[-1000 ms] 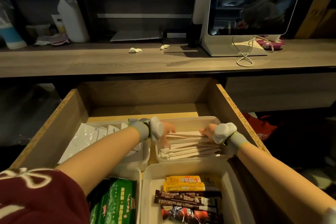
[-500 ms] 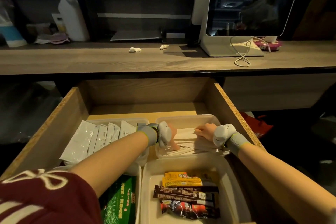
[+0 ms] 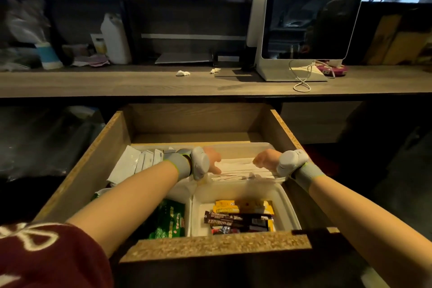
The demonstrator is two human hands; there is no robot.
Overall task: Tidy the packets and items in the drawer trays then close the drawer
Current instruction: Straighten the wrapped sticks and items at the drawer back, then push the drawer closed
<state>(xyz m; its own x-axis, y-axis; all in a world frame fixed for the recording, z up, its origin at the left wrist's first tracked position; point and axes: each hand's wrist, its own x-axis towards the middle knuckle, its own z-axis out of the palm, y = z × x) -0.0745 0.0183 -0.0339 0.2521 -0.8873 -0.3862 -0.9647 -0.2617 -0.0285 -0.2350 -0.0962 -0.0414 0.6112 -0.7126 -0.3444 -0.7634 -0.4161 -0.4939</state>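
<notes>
Drawer (image 3: pixel 217 244) pulled fully out under the bench (image 3: pixel 140 82), four white trays inside. Both hands are in the back-right tray (image 3: pixel 245 148), at 1 o'clock in the drawer, on the stack of pale long packets (image 3: pixel 236 167). Left hand (image 3: pixel 214 159) sits at the stack's 9 o'clock end with its fingers laid down over the edge; right hand (image 3: pixel 265 162) is at the 3 o'clock end, curled. Grip on each: can't tell whether closed on a packet or just pressing, as the fingertips are hidden.

Progress, judging by layout: roughly mid-task. White sachets (image 3: pixel 138 162) in the back-left tray at 11 o'clock stand in a neat row, so prob. done. The long packets look squared up but are being handled now. Front-right tray (image 3: pixel 287 206) at 5 o'clock holds coffee sticks (image 3: pixel 240 218) lying loosely stacked, maybe needs work. Green packs (image 3: pixel 169 224) at 7 o'clock are partly hidden under the left forearm. Drawer not yet closed.

Around: monitor (image 3: pixel 306 21) w/ cable, white jug (image 3: pixel 115 40), crumpled tissue (image 3: pixel 182 73) on the bench. None block the drawer; only the arms inside do.
</notes>
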